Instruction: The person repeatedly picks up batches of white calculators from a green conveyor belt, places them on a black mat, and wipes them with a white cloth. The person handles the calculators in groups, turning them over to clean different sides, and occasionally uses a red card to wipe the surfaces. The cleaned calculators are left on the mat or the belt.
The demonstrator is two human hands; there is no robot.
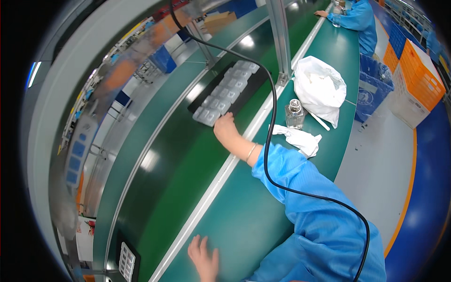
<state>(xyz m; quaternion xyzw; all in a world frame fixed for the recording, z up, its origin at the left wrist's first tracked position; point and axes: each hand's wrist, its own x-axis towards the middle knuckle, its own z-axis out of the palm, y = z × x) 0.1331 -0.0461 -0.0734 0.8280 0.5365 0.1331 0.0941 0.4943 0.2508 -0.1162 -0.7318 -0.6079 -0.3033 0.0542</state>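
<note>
My right hand (228,133) reaches over the white rail onto the green conveyor belt, its fingers closed at the near corner of a clear plastic tray (220,99). The tray has several moulded compartments holding small pale pieces, too small to make out. It lies on a black board (244,98), its near end at the board's edge. Low in the view, my left hand (204,258) is over the green bench (235,207) with its fingers apart and nothing in them. A black cable (271,141) hangs across the view, passing in front of my right sleeve.
Right of the belt stand a glass bottle (294,115), a white cloth (300,140) and a white plastic bag (319,87). Another tray (127,263) sits at the lower left. A metal post (280,42) rises by the rail. A co-worker in blue (366,28) works farther along.
</note>
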